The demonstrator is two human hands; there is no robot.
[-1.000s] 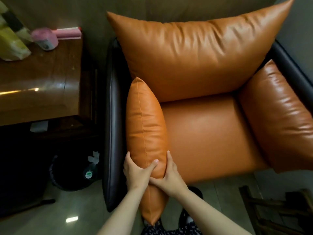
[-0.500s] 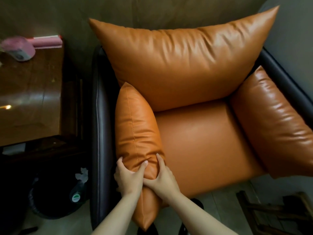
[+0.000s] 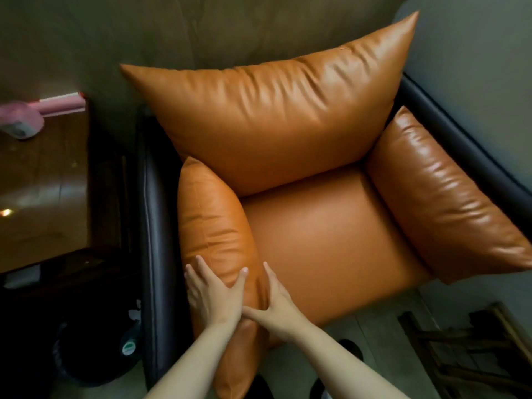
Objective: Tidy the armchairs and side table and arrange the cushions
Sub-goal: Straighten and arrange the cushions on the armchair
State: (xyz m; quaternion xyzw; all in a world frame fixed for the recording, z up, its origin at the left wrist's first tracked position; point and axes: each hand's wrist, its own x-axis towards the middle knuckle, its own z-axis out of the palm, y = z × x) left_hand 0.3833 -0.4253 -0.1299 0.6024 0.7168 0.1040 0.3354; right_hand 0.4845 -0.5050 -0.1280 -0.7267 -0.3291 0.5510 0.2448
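- While both hands pressed at its near left corner, an armchair [image 3: 331, 249] with a dark frame and an orange leather seat filled most of the view from above.
- Large orange back cushion [image 3: 273, 122] leaned against the chair's back, its two upper corners pointing out past the frame.
- Right arm cushion [image 3: 443, 203] lay along the right arm, touching the seat.
- Left arm cushion [image 3: 213, 220] stood on edge between the seat and the dark left arm, its far tip touching the back cushion and its near end hanging past the seat's front.
- Glossy brown wooden counter [image 3: 43, 197] stood just beside the chair's left arm.
- Left hand [image 3: 214, 292] lay on the near end of the left arm cushion, fingers straight and spread apart, pressing down.
- Right hand [image 3: 277, 303] pressed the same cushion's inner side with straight fingers, thumb stretched out to meet the left hand.
- Pink object [image 3: 23, 119] sat at the counter's far edge; its kind could not be told.
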